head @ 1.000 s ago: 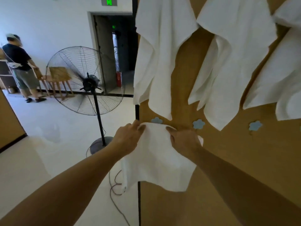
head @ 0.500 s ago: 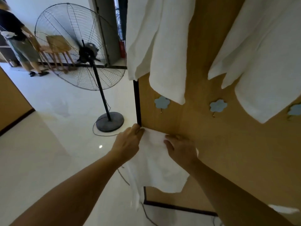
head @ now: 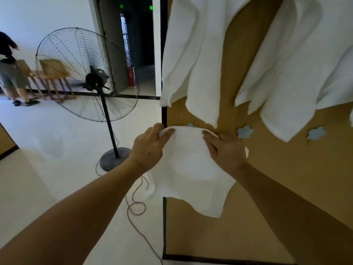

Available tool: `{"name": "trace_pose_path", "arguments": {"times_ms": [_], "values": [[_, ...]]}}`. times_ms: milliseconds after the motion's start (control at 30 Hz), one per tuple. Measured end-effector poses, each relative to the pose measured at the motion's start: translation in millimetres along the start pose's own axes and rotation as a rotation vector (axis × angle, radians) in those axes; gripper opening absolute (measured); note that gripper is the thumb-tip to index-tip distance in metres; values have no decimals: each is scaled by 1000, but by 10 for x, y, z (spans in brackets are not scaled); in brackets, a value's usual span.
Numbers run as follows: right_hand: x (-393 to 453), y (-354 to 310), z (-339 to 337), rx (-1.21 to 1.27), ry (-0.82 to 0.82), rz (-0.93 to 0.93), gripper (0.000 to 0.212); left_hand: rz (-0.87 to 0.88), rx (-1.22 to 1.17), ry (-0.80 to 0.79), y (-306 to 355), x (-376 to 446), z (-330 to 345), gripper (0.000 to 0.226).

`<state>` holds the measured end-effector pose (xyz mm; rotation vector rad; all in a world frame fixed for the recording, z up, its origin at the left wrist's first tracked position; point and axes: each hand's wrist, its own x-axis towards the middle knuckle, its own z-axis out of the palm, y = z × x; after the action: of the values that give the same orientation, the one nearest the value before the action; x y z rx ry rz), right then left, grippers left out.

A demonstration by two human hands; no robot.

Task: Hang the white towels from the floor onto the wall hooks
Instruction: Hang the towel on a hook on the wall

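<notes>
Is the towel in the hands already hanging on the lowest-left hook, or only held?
Cannot tell. Both hands, left and right, grip the towel, whose top edge covers most of the blue hook.

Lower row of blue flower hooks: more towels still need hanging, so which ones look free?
The two blue flower-shaped hooks right of the right hand are bare. The leftmost blue hook is crowded: the held white towel covers it.

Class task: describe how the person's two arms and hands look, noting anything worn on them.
Both forearms are bare: no sleeves reach into view. The left hand and right hand wear no gloves, and no watch, bracelet or ring is visible. Nails look short and unpainted.
</notes>
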<state>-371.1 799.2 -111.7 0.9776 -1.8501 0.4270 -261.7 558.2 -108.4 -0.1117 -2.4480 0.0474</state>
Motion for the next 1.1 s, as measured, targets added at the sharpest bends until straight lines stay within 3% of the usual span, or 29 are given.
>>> {"name": "trace_pose_path", "arguments": {"times_ms": [133,233,300,367,467,500,600,700,933,1033,1100], "values": [[-153,-229,87,31,-166,167,20,-40,54,-110,168,-51,140,45],[-458,-378,182,-2,-471,365,17,-63,51,-254,298,-236,351,36],[-622,-427,217,13,-601,447,28,-88,58,-315,340,-357,463,34],[-659,-439,186,21,-552,395,25,-59,50,-259,339,-387,470,31],[-564,-313,81,66,-271,194,10,25,12,0,186,-292,354,28],[-500,-244,53,70,-194,122,13,45,8,41,121,-252,296,31],[-264,-98,-12,46,-107,-45,32,72,35,-4,-13,-153,143,41],[-98,-56,-32,-2,-184,-89,47,165,84,-76,-68,-60,92,53],[-71,-229,49,119,-301,123,46,58,60,-72,37,7,249,54],[-94,-380,152,153,-457,326,38,-6,-1,-129,168,-86,358,49],[-53,-473,222,312,-501,538,34,-100,-82,-131,308,-127,410,43]]}}
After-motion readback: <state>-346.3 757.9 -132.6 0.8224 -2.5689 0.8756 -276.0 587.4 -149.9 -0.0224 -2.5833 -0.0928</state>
